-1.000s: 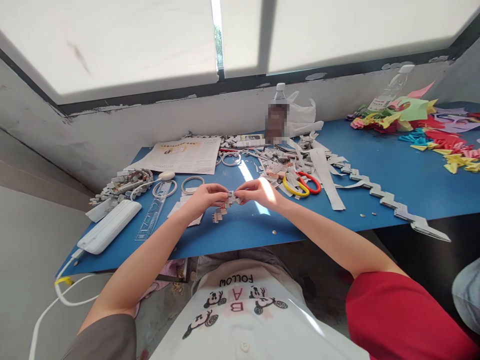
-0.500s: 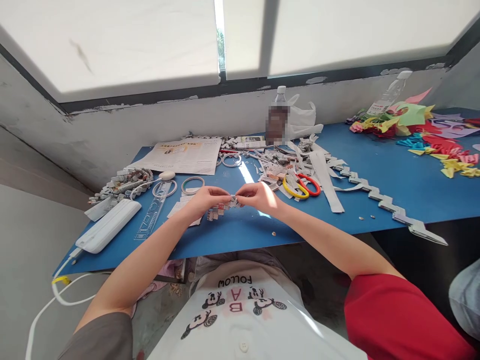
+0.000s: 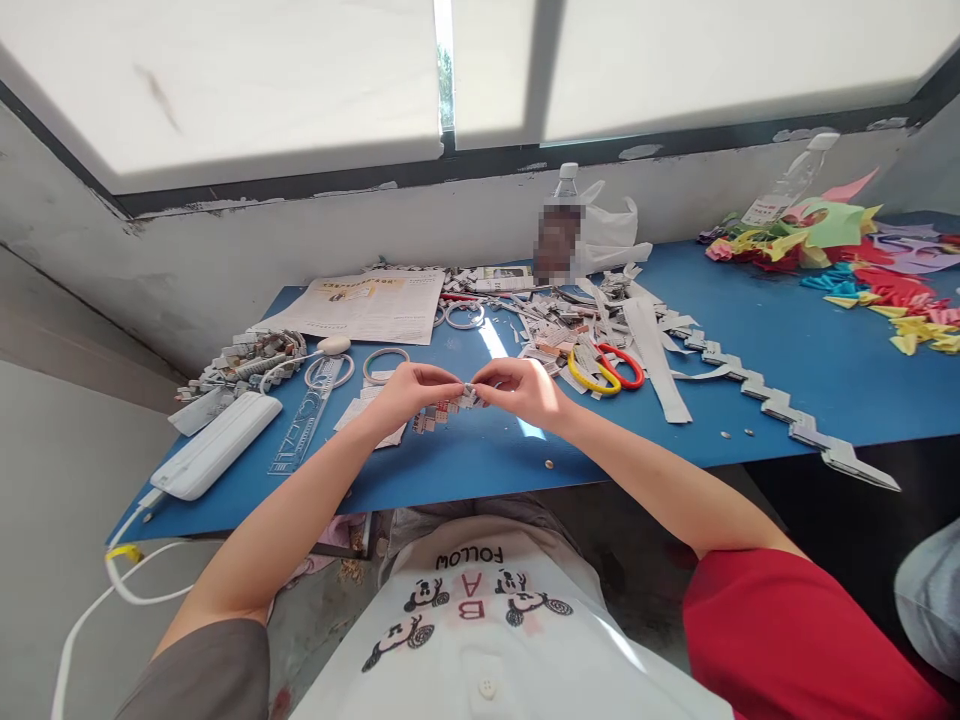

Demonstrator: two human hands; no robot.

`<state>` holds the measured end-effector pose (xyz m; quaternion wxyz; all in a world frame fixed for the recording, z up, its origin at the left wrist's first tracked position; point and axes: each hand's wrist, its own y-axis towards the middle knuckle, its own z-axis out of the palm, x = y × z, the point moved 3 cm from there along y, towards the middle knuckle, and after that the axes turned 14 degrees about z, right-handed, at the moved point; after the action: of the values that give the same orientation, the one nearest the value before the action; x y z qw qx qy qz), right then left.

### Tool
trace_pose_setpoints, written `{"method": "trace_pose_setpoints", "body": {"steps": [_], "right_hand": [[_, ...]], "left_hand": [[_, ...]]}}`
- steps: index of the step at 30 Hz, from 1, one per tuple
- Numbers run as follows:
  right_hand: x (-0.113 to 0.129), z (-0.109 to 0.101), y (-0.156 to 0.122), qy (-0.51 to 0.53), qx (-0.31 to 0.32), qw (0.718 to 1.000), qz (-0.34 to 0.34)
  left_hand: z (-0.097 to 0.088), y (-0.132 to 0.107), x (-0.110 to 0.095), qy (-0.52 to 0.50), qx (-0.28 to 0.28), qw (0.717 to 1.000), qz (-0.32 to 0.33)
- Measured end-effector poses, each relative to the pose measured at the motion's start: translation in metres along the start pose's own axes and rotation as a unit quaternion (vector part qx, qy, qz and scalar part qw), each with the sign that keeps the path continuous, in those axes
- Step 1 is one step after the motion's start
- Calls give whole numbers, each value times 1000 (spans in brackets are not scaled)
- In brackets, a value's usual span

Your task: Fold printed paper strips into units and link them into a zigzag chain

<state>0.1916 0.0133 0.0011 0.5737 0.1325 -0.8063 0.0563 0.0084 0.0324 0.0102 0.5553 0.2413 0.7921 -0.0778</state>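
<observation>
Both hands meet above the blue table, pinching a short zigzag chain of folded newspaper strips. My left hand is closed on the chain, whose body hangs below its fingers. Thumb and fingertips of my right hand are closed on the chain's right end, close to the left fingertips. The exact fold between the fingertips is too small to make out. Flat paper pieces lie beside the left hand. Scissors with yellow and red handles rest to the right of the right hand.
A power bank, a clear ruler and a coiled paper chain lie left. Behind are a newspaper sheet, tape rings, paper scraps and a bottle. A long zigzag chain stretches right, near coloured paper.
The camera view has shifted slightly. Both hands stay together on the paper chain, with only a small movement of the fingertips.
</observation>
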Motion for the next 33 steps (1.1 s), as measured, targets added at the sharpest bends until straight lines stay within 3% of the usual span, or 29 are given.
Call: {"method": "trace_pose_setpoints", "body": {"steps": [16,33], "right_hand": [[-1,-1,-1,-5,52,998,-23],[-10,-2,4,64,91,994,9]], "left_hand": [[-1,-2,-2,-26,22,999,-9],[-1,-2,-2,-42,25,999,-21]]}}
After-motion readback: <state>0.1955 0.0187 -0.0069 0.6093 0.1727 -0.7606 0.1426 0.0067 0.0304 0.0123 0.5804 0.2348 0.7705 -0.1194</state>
